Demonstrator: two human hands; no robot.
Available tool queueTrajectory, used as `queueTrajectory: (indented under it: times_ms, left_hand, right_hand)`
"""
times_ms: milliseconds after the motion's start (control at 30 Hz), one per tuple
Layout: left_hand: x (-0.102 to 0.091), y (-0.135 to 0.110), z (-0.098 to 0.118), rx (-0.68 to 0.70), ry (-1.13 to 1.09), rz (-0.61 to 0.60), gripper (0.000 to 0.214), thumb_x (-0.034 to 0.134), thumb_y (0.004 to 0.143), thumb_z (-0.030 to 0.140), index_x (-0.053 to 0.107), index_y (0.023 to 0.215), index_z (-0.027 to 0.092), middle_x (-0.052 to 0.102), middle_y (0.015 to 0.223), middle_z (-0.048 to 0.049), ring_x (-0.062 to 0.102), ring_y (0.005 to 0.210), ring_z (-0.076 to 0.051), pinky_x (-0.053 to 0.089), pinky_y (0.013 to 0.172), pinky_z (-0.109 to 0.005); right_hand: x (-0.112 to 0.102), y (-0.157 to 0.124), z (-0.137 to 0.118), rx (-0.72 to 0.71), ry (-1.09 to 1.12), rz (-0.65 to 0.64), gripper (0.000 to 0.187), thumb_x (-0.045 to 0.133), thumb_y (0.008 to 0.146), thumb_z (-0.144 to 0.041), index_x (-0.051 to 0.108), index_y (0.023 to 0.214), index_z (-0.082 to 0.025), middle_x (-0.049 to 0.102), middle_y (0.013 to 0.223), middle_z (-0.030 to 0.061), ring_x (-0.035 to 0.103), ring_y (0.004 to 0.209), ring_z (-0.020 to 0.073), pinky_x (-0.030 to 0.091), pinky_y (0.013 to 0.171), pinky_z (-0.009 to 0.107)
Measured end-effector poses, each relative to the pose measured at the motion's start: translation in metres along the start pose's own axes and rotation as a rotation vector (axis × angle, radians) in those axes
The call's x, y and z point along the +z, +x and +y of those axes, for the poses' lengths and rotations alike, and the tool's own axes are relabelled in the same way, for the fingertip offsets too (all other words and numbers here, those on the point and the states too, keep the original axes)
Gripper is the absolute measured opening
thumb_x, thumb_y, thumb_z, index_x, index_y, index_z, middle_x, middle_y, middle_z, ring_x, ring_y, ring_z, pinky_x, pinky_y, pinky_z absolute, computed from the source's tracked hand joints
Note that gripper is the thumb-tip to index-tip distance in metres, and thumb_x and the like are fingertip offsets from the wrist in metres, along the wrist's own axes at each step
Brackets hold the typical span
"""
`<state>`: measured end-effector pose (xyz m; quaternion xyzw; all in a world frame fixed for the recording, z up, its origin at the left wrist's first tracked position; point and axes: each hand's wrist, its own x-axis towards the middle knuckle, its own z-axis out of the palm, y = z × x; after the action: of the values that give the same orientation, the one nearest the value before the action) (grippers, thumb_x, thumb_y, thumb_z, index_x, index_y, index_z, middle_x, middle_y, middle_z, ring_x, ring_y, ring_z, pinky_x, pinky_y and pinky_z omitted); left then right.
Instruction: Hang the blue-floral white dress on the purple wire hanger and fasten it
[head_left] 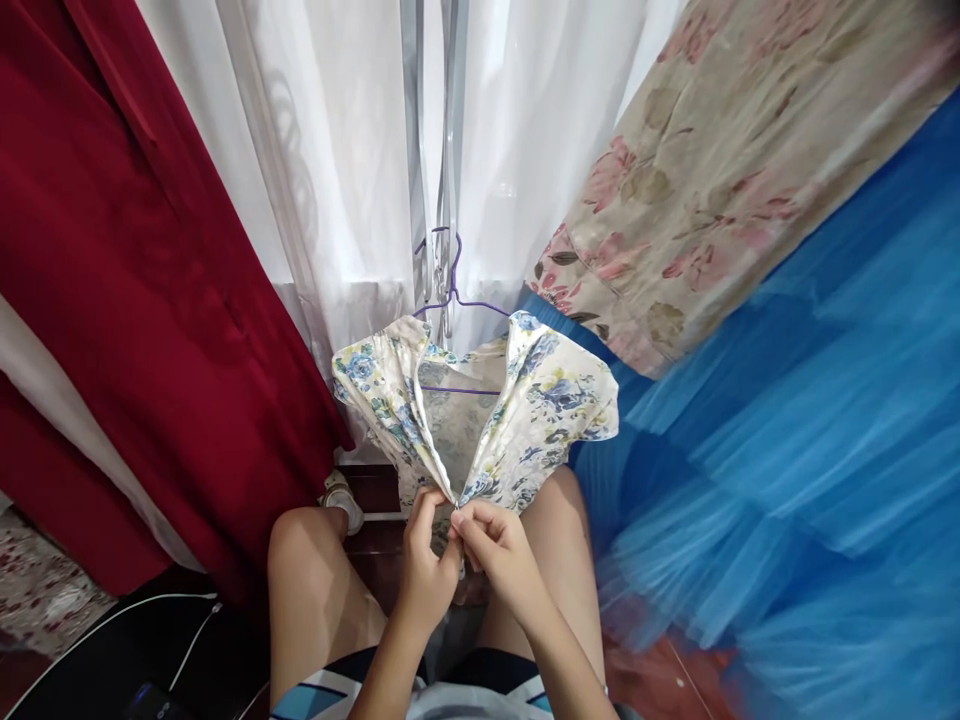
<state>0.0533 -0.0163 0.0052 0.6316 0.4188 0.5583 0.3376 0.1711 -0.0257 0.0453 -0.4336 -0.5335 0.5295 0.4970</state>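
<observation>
A white floral dress [551, 385] with blue and yellow-green flowers hangs on a purple hanger [454, 280] in front of my knees. Its front is parted in a deep V that narrows down to my fingers. My left hand [429, 550] is closed, pinching the cloth at the left side of the V's lower point. Right beside it, my right hand [499, 548] pinches the tip of the opening, where a small zipper pull seems to sit between thumb and finger. My fingers cover most of it. The garment's lower part is hidden behind my hands.
White curtains [517, 150] and grey straps [454, 110] hang behind the hanger. Red cloth [180, 300] hangs at the left; beige floral fabric [675, 200] and a blue tulle skirt [787, 450] crowd the right. White cables [191, 645] lie across a black surface at lower left.
</observation>
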Motion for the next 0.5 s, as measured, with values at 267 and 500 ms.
queueTrajectory:
  times_ms: [267, 500]
  left_hand:
    - [-0.008, 0.0, -0.008, -0.181, -0.22, -0.223, 0.04, 0.054, 0.096, 0.037, 0.053, 0.131, 0.019, 0.055, 0.139, -0.0115, 0.048, 0.134, -0.026, 0.033, 0.115, -0.038]
    - [-0.005, -0.006, 0.001, -0.13, -0.092, -0.127, 0.021, 0.044, 0.101, 0.035, 0.057, 0.105, 0.019, 0.066, 0.103, -0.008, 0.062, 0.099, -0.021, 0.047, 0.09, -0.032]
  right_hand:
    - [-0.005, -0.003, -0.002, 0.01, 0.049, -0.034, 0.041, 0.067, 0.085, -0.05, 0.06, 0.064, -0.016, 0.038, 0.038, -0.0075, 0.026, 0.035, 0.0058, 0.016, 0.04, 0.022]
    - [0.004, -0.004, 0.006, -0.009, 0.232, 0.095, 0.035, 0.066, 0.087, -0.047, 0.067, 0.072, -0.014, 0.038, 0.04, -0.0079, 0.025, 0.039, 0.006, 0.017, 0.043, 0.022]
